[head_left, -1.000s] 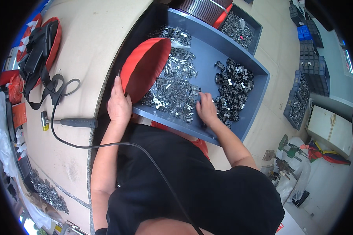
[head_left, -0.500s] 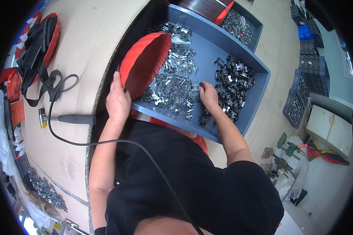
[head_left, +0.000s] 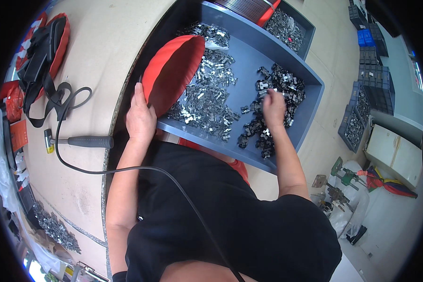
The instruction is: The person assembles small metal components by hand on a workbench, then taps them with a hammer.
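My left hand [head_left: 141, 120] grips the near left rim of a red basin [head_left: 167, 70], which is tipped on its side over the left part of a large grey bin [head_left: 249, 35]. Silvery metal clips [head_left: 204, 105] lie spread in the bin beside and below the basin's mouth. My right hand [head_left: 274, 109] is over a pile of dark metal clips [head_left: 291, 84] in the bin's right part. Its fingers are curled together and slightly blurred; whatever is between them I cannot make out.
A hammer [head_left: 89, 141] and a black strap [head_left: 66, 98] lie on the table at left. A black cable [head_left: 169, 176] runs across my body. A second grey bin [head_left: 310, 33] with metal pieces and a wire coil [head_left: 242, 9] stand behind. Dark crates [head_left: 376, 84] are at right.
My right hand has moved right and slightly away from me, from the edge of the silvery clips to the dark pile. My left hand and the basin have hardly moved.
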`<action>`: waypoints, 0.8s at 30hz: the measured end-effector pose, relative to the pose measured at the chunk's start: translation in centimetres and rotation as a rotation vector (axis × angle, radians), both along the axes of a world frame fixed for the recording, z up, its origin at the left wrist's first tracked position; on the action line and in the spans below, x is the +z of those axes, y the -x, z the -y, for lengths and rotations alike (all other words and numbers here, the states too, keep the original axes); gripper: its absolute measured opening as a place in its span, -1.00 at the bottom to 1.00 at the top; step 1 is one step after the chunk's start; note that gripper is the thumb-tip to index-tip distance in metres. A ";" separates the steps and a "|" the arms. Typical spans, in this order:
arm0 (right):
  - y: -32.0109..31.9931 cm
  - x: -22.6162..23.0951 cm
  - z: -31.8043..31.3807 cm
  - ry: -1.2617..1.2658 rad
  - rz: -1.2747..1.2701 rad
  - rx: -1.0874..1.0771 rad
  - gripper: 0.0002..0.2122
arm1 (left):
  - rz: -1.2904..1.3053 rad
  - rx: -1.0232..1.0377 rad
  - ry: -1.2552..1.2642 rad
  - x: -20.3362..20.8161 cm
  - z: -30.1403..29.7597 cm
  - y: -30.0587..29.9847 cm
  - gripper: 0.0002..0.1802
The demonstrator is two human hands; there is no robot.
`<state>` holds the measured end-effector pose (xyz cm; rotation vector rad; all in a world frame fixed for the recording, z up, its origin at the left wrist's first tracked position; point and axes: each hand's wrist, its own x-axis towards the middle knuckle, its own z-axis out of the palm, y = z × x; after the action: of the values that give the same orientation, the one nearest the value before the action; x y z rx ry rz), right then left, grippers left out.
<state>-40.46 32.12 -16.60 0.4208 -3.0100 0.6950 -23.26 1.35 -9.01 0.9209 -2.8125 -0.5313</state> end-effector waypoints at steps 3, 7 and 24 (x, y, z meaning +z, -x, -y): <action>-2.9 -0.6 1.9 -0.121 0.251 0.279 -0.74 | 0.061 0.020 -0.040 0.3 0.0 0.2 -0.34; -4.4 -0.8 3.4 -0.302 0.439 0.163 -0.73 | 0.002 -0.004 -0.005 0.1 0.0 -0.2 -0.35; -9.5 -1.6 9.1 -0.005 0.849 0.026 0.10 | -0.098 -0.160 -0.043 -0.1 0.6 -0.2 -0.37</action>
<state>-30.96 23.07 -18.21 0.1849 -3.7820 1.0979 -23.06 0.71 -9.11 0.6603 -2.8107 -0.6405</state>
